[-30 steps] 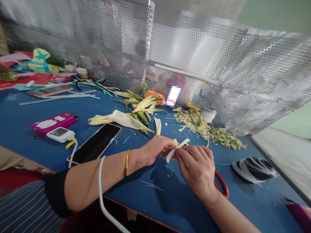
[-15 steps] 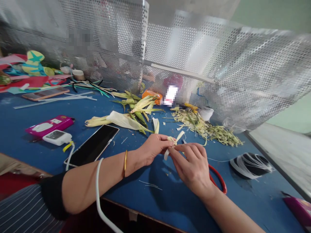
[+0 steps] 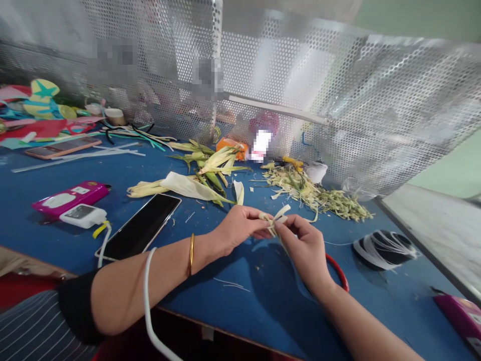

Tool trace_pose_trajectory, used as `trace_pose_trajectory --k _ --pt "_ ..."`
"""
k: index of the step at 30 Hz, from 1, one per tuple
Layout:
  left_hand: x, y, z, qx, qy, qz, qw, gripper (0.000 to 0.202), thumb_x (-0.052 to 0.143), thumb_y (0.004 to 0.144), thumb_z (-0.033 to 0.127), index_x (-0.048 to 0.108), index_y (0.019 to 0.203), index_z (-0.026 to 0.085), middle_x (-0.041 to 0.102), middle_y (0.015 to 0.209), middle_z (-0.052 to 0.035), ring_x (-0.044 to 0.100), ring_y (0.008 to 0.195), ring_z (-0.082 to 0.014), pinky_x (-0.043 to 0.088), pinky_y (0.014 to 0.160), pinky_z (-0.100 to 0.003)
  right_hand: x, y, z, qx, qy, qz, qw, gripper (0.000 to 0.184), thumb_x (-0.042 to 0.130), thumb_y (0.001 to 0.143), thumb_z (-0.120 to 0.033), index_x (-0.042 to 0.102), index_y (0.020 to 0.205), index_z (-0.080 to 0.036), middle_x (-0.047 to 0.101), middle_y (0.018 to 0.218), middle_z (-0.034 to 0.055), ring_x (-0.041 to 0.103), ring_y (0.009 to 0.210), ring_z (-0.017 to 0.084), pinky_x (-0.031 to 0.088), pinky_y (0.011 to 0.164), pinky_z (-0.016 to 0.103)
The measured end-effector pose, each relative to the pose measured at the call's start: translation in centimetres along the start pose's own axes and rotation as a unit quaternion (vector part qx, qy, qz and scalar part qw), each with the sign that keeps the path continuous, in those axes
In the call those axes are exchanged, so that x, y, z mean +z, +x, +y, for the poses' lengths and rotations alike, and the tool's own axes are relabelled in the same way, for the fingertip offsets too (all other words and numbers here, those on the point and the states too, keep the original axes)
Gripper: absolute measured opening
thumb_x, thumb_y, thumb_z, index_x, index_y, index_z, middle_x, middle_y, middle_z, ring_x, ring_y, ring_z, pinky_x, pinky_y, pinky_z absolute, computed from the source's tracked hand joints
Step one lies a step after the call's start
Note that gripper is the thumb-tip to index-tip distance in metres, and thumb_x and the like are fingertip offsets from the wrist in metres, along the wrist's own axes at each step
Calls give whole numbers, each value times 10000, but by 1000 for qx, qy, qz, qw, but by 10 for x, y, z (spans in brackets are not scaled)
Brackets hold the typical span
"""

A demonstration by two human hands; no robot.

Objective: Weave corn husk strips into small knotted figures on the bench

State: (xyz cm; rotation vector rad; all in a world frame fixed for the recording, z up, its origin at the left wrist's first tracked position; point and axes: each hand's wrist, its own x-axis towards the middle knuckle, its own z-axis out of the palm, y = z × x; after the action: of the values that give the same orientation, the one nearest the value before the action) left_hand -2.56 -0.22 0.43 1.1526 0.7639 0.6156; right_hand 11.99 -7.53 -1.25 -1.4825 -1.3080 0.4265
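Between my hands is a small knotted piece of pale corn husk (image 3: 271, 223) with short strips sticking out. My left hand (image 3: 240, 226) pinches its left side between thumb and fingers. From the right, my right hand (image 3: 303, 245) presses thumb and fingers on the piece, closed on a husk strip. Beyond them, a pile of corn husks (image 3: 218, 168) lies on the blue table, with a broad white husk leaf (image 3: 190, 187) at its near side. A red handle (image 3: 338, 273), perhaps of scissors, shows partly behind my right wrist.
A black spool of white thread (image 3: 385, 249) stands at right. Shredded husk (image 3: 300, 188) lies behind my hands, before a perforated metal screen (image 3: 293, 75). A black phone (image 3: 141, 225), a magenta power bank (image 3: 71, 199) and a white cabled device (image 3: 83, 215) lie at left.
My right hand has turned, its thumb now on top of the husk piece. The husk strips have shifted, and the camera view has moved slightly.
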Motion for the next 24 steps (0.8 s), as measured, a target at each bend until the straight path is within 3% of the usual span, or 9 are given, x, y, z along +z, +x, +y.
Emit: trace_pose_trajectory --k 2,8,12,16,18,20,22,24 --pt "0 0 2 -6 1 1 1000 151 728 702 211 759 825 129 724 682 -41 692 687 -160 530 742 -284 3 0 2 63 58 -20 996 249 631 830 -391 569 694 -191 564 616 -23 478 567 122 381 538 251" --pt "0 0 3 7 -7 -5 1000 129 769 678 181 755 794 126 720 706 -21 657 664 -122 523 738 -253 8 -1 0 133 133 -33 982 294 674 778 -438 563 678 -184 580 577 -16 492 526 116 375 486 236" --pt "-1 3 -1 22 -7 26 999 113 761 690 153 751 799 122 697 665 -3 624 631 -104 519 705 -237 10 0 -3 186 163 -28 969 349 718 721 -489 569 679 -175 577 536 -21 468 444 99 342 409 212" --pt "-2 6 -1 18 -33 74 997 136 756 676 126 749 811 125 702 678 -10 627 627 -108 519 684 -236 13 -1 -2 198 184 -25 963 351 709 736 -494 590 838 -180 651 622 -6 585 502 141 425 454 229" --pt "-4 7 1 9 -48 96 994 140 756 672 136 747 812 124 697 675 -15 625 611 -106 512 663 -231 13 -2 2 168 170 -16 971 355 663 796 -469 553 994 -196 693 700 0 628 544 158 481 523 260" --pt "-6 7 2 5 -61 110 992 159 756 668 153 744 824 124 689 662 -16 623 599 -105 502 643 -226 11 -2 6 93 128 -19 987 326 600 865 -394 498 1116 -213 714 766 4 654 596 166 517 613 294" --pt "-7 7 3 1 -67 117 991 178 755 663 166 740 835 124 682 652 -15 614 587 -102 492 629 -223 7 -2 8 -34 44 -46 997 257 539 907 -282 510 1156 -229 728 856 24 678 703 176 517 702 314" --pt "-8 8 2 0 -62 119 991 188 757 657 179 740 836 123 672 643 -9 596 574 -95 482 619 -221 3 -1 7 -182 -66 -73 978 231 496 917 -174 583 1118 -245 733 936 38 681 822 186 490 770 328"
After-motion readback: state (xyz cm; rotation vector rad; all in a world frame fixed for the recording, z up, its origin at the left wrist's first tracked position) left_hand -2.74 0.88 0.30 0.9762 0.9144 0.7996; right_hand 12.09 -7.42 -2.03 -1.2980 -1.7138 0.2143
